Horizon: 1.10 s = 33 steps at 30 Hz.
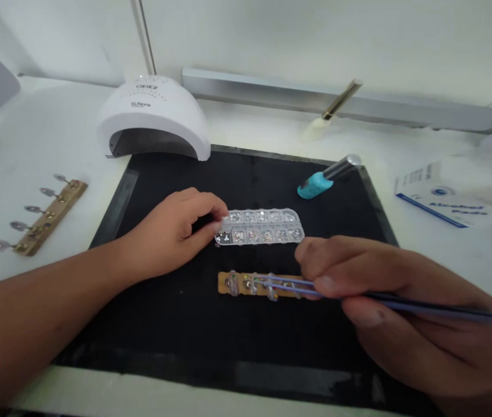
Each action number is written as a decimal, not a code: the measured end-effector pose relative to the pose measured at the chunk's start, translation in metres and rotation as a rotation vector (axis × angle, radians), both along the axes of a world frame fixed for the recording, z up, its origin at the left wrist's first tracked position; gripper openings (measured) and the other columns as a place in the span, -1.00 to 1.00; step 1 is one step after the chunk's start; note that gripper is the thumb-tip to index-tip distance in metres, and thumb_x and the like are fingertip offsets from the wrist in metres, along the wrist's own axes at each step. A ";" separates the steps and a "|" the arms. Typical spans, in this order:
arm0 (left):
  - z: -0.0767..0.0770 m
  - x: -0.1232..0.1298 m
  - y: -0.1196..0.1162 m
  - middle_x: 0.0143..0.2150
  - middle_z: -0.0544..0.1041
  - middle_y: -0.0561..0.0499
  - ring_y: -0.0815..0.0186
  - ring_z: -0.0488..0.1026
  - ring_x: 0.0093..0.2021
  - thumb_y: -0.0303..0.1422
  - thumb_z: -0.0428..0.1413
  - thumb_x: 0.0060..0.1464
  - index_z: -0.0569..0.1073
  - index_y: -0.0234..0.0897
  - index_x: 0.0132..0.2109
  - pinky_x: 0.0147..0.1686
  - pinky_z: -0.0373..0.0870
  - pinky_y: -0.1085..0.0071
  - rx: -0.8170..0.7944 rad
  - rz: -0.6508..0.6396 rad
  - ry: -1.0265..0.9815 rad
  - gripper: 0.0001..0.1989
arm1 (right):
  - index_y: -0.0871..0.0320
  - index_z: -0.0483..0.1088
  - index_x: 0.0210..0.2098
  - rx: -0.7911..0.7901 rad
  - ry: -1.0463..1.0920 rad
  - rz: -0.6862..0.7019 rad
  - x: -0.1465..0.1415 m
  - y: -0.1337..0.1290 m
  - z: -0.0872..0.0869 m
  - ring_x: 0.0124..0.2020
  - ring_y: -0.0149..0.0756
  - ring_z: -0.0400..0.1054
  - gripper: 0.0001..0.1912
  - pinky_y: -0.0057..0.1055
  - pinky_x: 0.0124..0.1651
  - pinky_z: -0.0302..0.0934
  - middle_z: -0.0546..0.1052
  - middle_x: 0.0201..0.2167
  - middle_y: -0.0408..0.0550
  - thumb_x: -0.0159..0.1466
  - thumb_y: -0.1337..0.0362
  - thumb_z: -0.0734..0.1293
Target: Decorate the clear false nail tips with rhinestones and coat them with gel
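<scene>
My right hand (419,307) pinches a pair of blue-purple tweezers (380,298), whose tips reach left over a wooden nail display strip (222,284). Clear nail tips (272,288) with small coloured stones stand on that strip. I cannot make out whether the tweezer tips hold a stone. Just beyond lies a clear compartment box (259,226) filled with tiny rhinestones. My left hand (185,229) grips the box's left end between thumb and fingers. Part of the strip's right end is hidden behind my right hand.
A white nail lamp (154,119) stands at the back left of the black mat (176,330). A turquoise polish bottle (315,185) is at the back right, with another bottle (317,127) behind. A second nail strip (50,220) sits left; an alcohol pad box (449,200) right.
</scene>
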<state>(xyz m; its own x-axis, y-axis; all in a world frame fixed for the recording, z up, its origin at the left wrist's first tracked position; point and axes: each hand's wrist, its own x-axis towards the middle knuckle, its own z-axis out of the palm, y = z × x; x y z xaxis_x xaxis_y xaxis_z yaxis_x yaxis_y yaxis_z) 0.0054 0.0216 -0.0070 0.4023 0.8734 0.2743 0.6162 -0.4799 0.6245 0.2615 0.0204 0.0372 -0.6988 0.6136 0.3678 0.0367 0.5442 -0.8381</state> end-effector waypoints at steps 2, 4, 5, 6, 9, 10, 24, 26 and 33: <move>-0.001 0.000 0.000 -0.24 0.54 0.02 0.30 0.44 -0.22 -0.46 0.04 0.21 0.46 -0.30 -0.17 -0.19 0.33 0.37 0.007 -0.007 -0.006 -0.89 | 0.04 0.46 -0.12 -0.011 0.037 -0.017 0.002 -0.007 -0.006 -0.37 -0.29 0.43 -0.86 -0.33 -0.31 0.35 0.49 -0.38 -0.05 0.35 0.29 0.29; -0.002 -0.001 0.000 -0.23 0.54 0.02 0.29 0.44 -0.22 -0.46 0.05 0.20 0.46 -0.30 -0.17 -0.18 0.33 0.36 0.008 -0.012 -0.004 -0.89 | 0.08 0.46 -0.12 -0.011 0.063 -0.023 0.003 -0.011 -0.012 -0.39 -0.30 0.41 -0.84 -0.30 -0.29 0.36 0.48 -0.38 -0.04 0.34 0.32 0.28; -0.002 -0.001 0.000 -0.23 0.53 0.02 0.29 0.43 -0.21 -0.45 0.06 0.19 0.46 -0.29 -0.16 -0.17 0.32 0.36 0.009 -0.014 0.000 -0.89 | 0.10 0.46 -0.12 -0.001 0.068 -0.013 0.003 -0.012 -0.015 -0.41 -0.31 0.39 -0.84 -0.29 -0.29 0.36 0.48 -0.39 -0.04 0.34 0.33 0.27; -0.003 -0.002 0.000 -0.23 0.53 0.02 0.28 0.43 -0.20 -0.45 0.06 0.19 0.46 -0.29 -0.15 -0.16 0.32 0.35 0.011 -0.016 0.003 -0.89 | 0.12 0.46 -0.12 0.015 0.065 0.003 0.002 -0.011 -0.017 -0.42 -0.32 0.38 -0.84 -0.28 -0.29 0.35 0.47 -0.39 -0.04 0.34 0.35 0.26; -0.004 -0.005 -0.001 -0.18 0.52 0.00 0.27 0.41 -0.16 -0.44 0.09 0.18 0.44 -0.29 -0.12 -0.12 0.31 0.33 0.038 -0.035 -0.014 -0.88 | 0.14 0.44 -0.13 0.070 0.039 0.058 0.002 -0.007 -0.019 -0.38 -0.31 0.37 -0.84 -0.30 -0.30 0.34 0.46 -0.41 -0.04 0.33 0.39 0.25; -0.004 -0.006 -0.002 -0.16 0.52 -0.01 0.26 0.41 -0.14 -0.44 0.10 0.18 0.44 -0.29 -0.11 -0.09 0.31 0.32 0.056 -0.050 -0.034 -0.87 | 0.14 0.43 -0.12 0.080 0.028 0.067 0.002 -0.005 -0.019 -0.37 -0.31 0.38 -0.84 -0.30 -0.30 0.33 0.46 -0.42 -0.04 0.33 0.39 0.25; 0.008 -0.002 -0.018 -0.38 0.37 -0.02 0.30 0.24 -0.37 -0.61 0.01 0.01 0.43 -0.30 -0.30 -0.31 0.23 0.24 0.192 -0.466 -0.164 -0.82 | 0.26 0.42 -0.20 0.147 0.022 0.074 0.001 -0.003 -0.024 -0.30 -0.31 0.41 -0.91 -0.26 -0.22 0.33 0.52 -0.37 0.00 0.31 0.43 0.29; 0.007 -0.001 -0.018 -0.37 0.37 -0.03 0.30 0.23 -0.37 -0.63 0.01 0.00 0.44 -0.31 -0.29 -0.31 0.23 0.25 0.182 -0.470 -0.165 -0.81 | 0.26 0.42 -0.20 0.153 0.029 0.068 0.000 -0.003 -0.025 -0.30 -0.33 0.41 -0.90 -0.28 -0.22 0.33 0.53 -0.37 -0.01 0.30 0.45 0.29; 0.006 -0.001 -0.019 -0.36 0.37 -0.04 0.28 0.24 -0.37 -0.62 0.02 0.01 0.47 -0.33 -0.25 -0.32 0.21 0.24 0.161 -0.485 -0.147 -0.80 | 0.20 0.41 -0.18 0.129 -0.002 0.053 0.000 -0.003 -0.024 -0.30 -0.32 0.43 -0.91 -0.25 -0.20 0.32 0.54 -0.37 -0.02 0.34 0.41 0.28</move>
